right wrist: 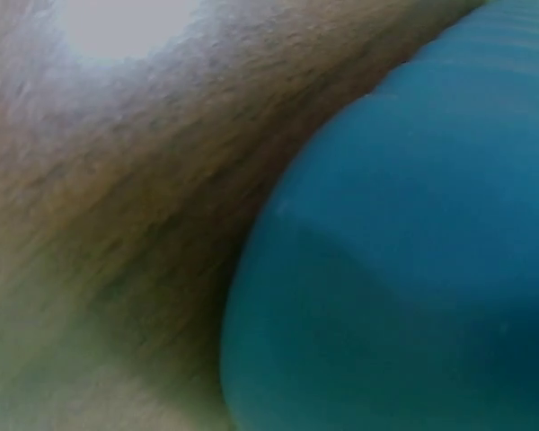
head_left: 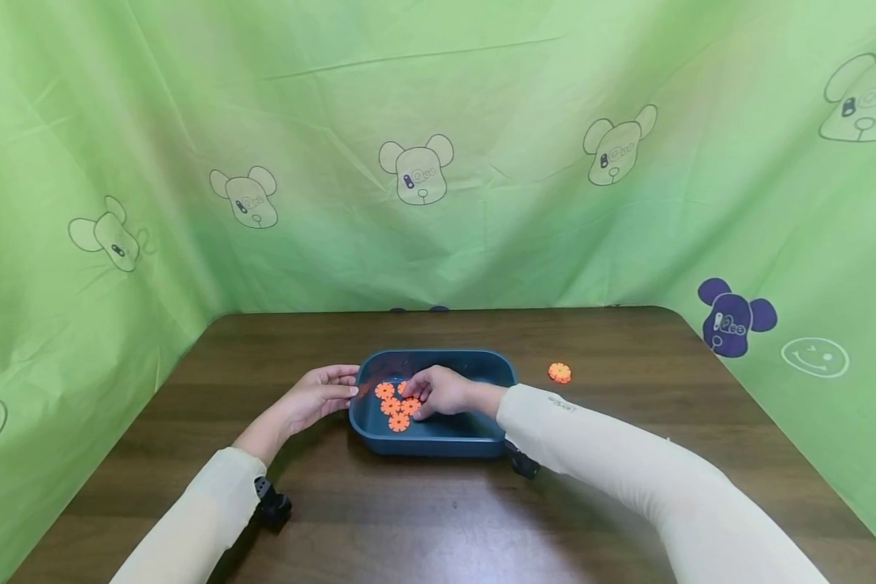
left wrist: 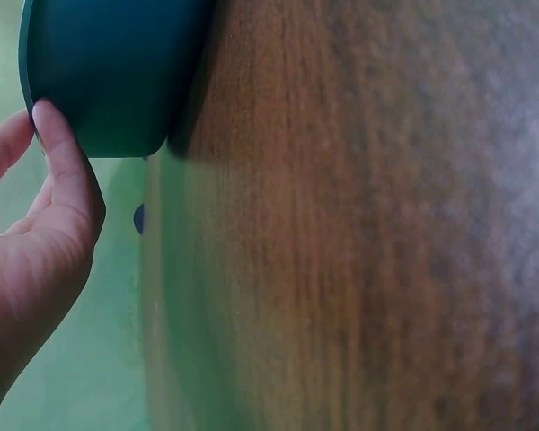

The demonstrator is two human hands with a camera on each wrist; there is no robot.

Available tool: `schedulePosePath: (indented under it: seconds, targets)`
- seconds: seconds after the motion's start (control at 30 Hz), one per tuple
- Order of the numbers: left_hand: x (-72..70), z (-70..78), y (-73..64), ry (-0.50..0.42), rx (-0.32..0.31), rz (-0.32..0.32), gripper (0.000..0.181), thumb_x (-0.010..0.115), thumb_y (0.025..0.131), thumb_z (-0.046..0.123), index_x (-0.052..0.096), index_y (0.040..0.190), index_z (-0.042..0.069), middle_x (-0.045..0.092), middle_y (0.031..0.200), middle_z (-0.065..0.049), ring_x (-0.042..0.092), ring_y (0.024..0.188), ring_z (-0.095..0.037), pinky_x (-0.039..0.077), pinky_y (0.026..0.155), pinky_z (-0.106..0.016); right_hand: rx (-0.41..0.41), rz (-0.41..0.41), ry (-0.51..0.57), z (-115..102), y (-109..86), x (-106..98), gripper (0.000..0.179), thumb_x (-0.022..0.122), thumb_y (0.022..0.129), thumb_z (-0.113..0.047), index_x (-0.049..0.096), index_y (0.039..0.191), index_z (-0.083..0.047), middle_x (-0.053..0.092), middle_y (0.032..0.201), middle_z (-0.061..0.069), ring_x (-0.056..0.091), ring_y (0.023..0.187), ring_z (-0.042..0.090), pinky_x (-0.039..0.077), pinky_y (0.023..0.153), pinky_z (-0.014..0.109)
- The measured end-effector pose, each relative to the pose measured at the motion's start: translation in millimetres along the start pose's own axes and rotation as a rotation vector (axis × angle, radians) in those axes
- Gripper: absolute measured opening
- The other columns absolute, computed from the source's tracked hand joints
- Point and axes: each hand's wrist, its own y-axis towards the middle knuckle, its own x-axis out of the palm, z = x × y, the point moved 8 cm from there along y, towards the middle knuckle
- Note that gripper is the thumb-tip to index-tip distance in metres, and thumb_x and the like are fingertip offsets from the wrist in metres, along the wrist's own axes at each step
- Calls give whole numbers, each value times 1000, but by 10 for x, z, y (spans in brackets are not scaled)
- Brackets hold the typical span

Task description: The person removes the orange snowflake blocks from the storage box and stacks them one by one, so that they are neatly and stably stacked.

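Note:
A dark blue rectangular tub [head_left: 438, 446] with rounded corners stands on the table. My left hand [head_left: 323, 396] pinches its left rim between thumb and fingers, as the left wrist view shows with the hand [left wrist: 54, 215] at the tub's edge [left wrist: 108, 81]. Inside, several orange flower-shaped discs [head_left: 398, 422] lie toward the left end. My right hand [head_left: 445, 392] reaches into the tub, its thumb and index finger around one orange flower-shaped disc [head_left: 410, 405]. In the right wrist view only the tub's outer wall [right wrist: 386, 242] and tabletop appear; the fingers are out of sight there.
Another orange flower-shaped disc [head_left: 559, 373] lies on the brown wooden table [head_left: 380, 519], right of the tub. Green cloth [head_left: 511, 243] printed with bear heads hangs behind the table and along both sides.

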Motion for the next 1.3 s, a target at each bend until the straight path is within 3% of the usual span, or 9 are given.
schedulePosePath:
  seconds: [0.5, 0.93, 1.3]
  targets:
    - [14, 20, -26, -1, 4, 5, 52, 58, 93, -3, 38, 141, -11, 59, 110, -12, 63, 92, -15, 54, 78, -26, -18, -6, -123, -68, -37, 14, 23, 75, 84, -2, 72, 105, -9, 58, 91, 3, 53, 83, 17, 48, 75, 29]
    - [15, 22, -28, -5, 24, -10, 53, 58, 93, -2, 37, 140, -13, 58, 111, -14, 63, 92, -15, 54, 78, -25, 2, 2, -104, -28, -25, 17, 20, 75, 84, -4, 71, 103, -8, 60, 84, 3, 54, 77, 18, 48, 69, 28]
    - [11, 16, -21, -6, 12, -4, 53, 58, 93, -3, 36, 141, -12, 58, 112, -14, 63, 91, -14, 54, 78, -25, 34, 23, -87, -6, -51, -64, 22, 76, 83, -5, 71, 104, -8, 63, 87, 1, 56, 81, 19, 50, 73, 30]
